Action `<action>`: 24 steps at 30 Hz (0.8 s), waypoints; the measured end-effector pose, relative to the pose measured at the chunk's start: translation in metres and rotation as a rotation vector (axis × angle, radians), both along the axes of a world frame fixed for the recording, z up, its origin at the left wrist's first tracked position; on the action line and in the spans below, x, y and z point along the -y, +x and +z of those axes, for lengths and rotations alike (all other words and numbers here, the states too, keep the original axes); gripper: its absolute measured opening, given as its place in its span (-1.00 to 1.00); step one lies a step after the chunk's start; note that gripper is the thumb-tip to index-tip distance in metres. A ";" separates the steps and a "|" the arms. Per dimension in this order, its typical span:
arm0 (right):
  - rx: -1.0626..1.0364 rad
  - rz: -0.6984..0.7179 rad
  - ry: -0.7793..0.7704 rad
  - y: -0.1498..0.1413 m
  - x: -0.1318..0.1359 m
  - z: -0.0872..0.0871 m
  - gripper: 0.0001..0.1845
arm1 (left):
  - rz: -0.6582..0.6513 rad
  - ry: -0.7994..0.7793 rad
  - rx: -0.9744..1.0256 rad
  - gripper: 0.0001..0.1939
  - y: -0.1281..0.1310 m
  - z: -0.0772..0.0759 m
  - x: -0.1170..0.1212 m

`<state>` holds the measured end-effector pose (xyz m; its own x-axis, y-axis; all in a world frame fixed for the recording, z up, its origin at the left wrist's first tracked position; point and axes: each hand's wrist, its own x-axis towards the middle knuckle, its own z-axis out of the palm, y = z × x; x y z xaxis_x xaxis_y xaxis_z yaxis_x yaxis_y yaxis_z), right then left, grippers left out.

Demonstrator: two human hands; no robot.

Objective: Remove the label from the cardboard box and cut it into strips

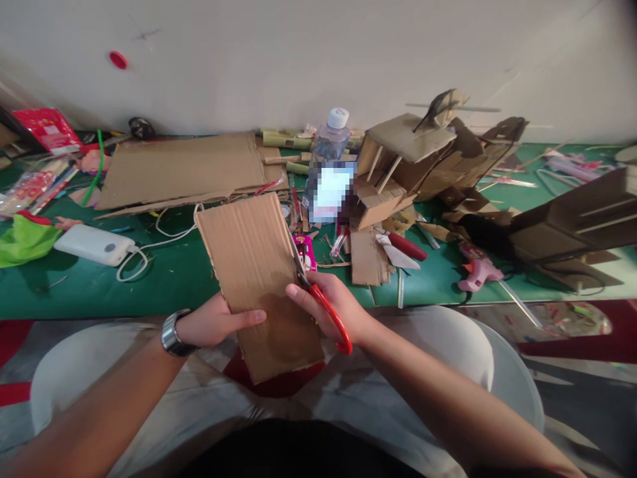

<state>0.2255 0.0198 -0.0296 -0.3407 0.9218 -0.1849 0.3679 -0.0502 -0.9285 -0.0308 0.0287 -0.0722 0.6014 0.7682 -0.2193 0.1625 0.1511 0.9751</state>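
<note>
A rectangular piece of brown corrugated cardboard [259,265] is held tilted above my lap. My left hand [219,320] grips its left edge, thumb flat on the front face and the other fingers hidden behind. My right hand [336,302] is closed around red-handled scissors [332,318], its thumb lying near the cardboard's right edge. The dark scissor blades point up and away along that edge; whether they touch the cardboard I cannot tell. Some of my right fingers are hidden behind the cardboard and handle.
On the green table [164,285] lie a white power bank [94,244] with a cable, a large cardboard sheet [179,166], and a pink glue gun [478,269]. A plastic bottle [332,136] stands behind a lit phone [332,191]. Cardboard structures [408,143] stand on the right.
</note>
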 end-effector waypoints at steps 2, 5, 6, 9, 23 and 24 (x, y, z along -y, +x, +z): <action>-0.003 -0.020 0.002 -0.001 0.000 -0.002 -0.45 | 0.007 0.021 -0.021 -0.32 0.001 0.000 0.000; -0.014 -0.057 0.012 -0.003 0.001 -0.006 -0.42 | 0.029 0.022 -0.032 -0.32 0.003 0.000 0.002; -0.022 -0.068 0.006 -0.003 0.001 -0.007 -0.42 | 0.040 0.005 -0.034 -0.32 0.003 -0.001 0.003; -0.049 -0.087 -0.021 -0.004 0.002 -0.012 -0.42 | 0.064 -0.062 -0.038 -0.35 0.004 -0.005 0.007; -0.042 -0.053 0.001 -0.002 0.004 -0.006 -0.41 | 0.063 -0.064 0.024 -0.29 0.005 -0.003 0.008; -0.045 -0.041 -0.001 -0.002 0.004 -0.004 -0.43 | 0.048 -0.063 0.026 -0.30 0.005 -0.002 0.007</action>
<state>0.2234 0.0154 -0.0336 -0.3108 0.9350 -0.1708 0.3232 -0.0651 -0.9441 -0.0258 0.0215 -0.0746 0.5705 0.7813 -0.2533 0.1286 0.2196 0.9671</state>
